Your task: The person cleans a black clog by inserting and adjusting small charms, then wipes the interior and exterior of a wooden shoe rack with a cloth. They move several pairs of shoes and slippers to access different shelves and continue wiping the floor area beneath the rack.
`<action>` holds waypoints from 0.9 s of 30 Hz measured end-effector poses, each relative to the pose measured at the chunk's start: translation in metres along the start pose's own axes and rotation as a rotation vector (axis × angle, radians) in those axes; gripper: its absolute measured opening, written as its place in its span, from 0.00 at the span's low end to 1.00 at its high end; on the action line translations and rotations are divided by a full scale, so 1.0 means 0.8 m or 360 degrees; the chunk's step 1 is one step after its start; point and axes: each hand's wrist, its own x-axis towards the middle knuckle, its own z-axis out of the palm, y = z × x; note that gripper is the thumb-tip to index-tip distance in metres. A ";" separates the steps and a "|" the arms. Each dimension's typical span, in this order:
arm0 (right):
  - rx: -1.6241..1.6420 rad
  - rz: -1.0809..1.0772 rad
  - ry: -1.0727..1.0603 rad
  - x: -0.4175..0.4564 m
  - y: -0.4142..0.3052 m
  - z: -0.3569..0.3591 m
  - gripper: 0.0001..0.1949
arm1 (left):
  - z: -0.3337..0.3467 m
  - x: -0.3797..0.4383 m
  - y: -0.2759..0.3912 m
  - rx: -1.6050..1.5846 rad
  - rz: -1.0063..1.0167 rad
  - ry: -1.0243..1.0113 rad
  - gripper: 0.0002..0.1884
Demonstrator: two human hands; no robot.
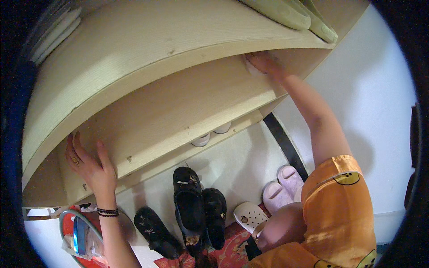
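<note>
My left hand (93, 164), with a ring and dark bracelets, is at the left end of a wooden shelf compartment (181, 100). Its fingers are spread and it holds nothing. At the right end of the same compartment, under the upper board, is my right hand (268, 65), blurred and partly in shadow. It touches a pale shoe (253, 67) that is mostly hidden; whether the fingers are closed on it is not clear. On the board above lie green slippers (288, 16) at the right and white footwear (58, 33) at the far left.
White shoe tips (201, 140) show in the bottom compartment. Black clogs (189, 211), another black clog (156, 231), a white clog (249, 216) and pink slippers (278, 196) stand on the floor. A red mat (231, 241) and a red bin with packaging (68, 222) are near me. A wall (365, 100) borders the right.
</note>
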 end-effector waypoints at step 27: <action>0.0961 -0.0638 -0.0039 -0.036 -0.430 -0.152 0.28 | -0.008 -0.005 -0.019 0.0029 -0.0018 -0.0067 0.26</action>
